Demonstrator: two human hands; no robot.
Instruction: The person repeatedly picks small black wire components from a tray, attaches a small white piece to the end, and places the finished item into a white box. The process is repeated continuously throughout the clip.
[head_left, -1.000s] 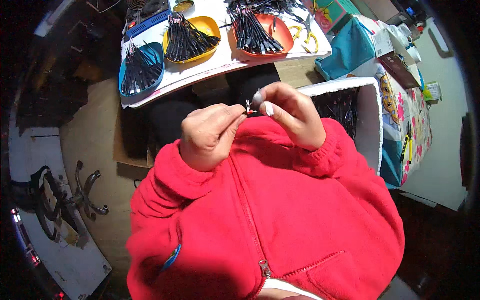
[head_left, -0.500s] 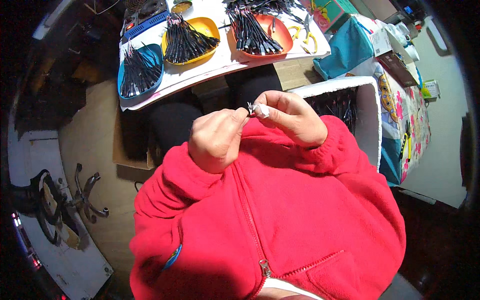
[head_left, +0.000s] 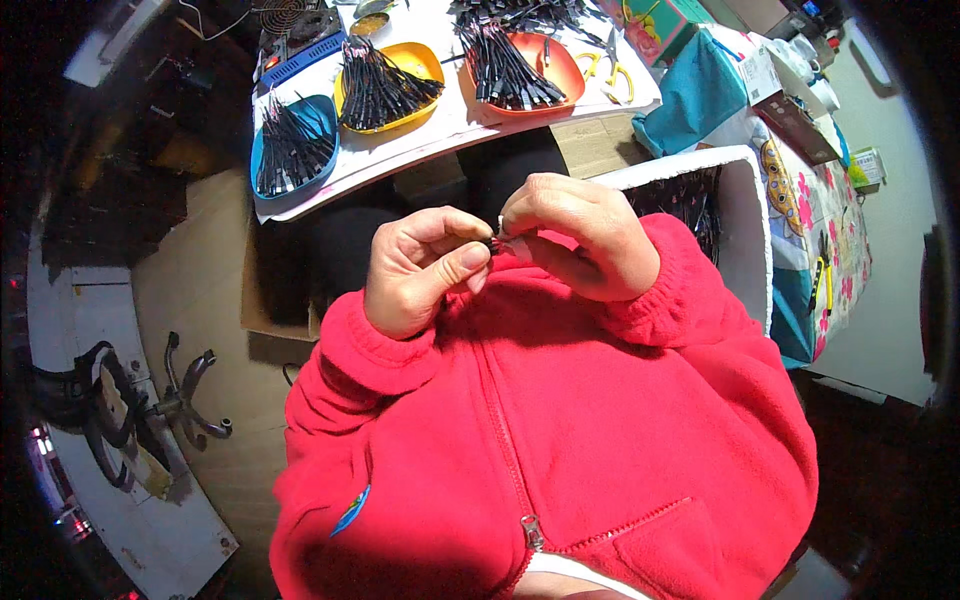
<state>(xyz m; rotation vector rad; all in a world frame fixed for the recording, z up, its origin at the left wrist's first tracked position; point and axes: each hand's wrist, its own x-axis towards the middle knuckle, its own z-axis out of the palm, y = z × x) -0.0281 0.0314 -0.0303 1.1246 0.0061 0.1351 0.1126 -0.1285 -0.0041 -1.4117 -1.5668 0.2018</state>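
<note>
A: In the head view, what does the left hand [head_left: 412, 270] do?

B: It pinches a little black cable end [head_left: 493, 244] with its thumb and finger. So that hand is closed on it.

A: And the right hand [head_left: 590, 235]?

B: It is just beside, on the right. Its fingers bend in at the tip of the cable end. They hide that spot, so I can't tell if they grip it or only touch it.

A: Where is the cable end?

B: In the middle, between the two hands, up by the top of the red jacket [head_left: 620, 420].

A: What is on the far side?

B: A white table [head_left: 455, 88]. It has a blue tray [head_left: 325, 178] on the left, then a yellow tray [head_left: 427, 70], then an orange tray [head_left: 565, 75]. Each one holds a bunch of black cables [head_left: 293, 150]. Scissors [head_left: 622, 85] with yellow handles lie to the right of the orange tray.

A: And over on the right?

B: A white box [head_left: 748, 230] near the right arm, with more dark cables [head_left: 706, 215] in it. Farther right is a cloth [head_left: 835, 215] with pink flowers.

A: And left?

B: Dark, curved chair legs [head_left: 188, 395], low down.
</note>
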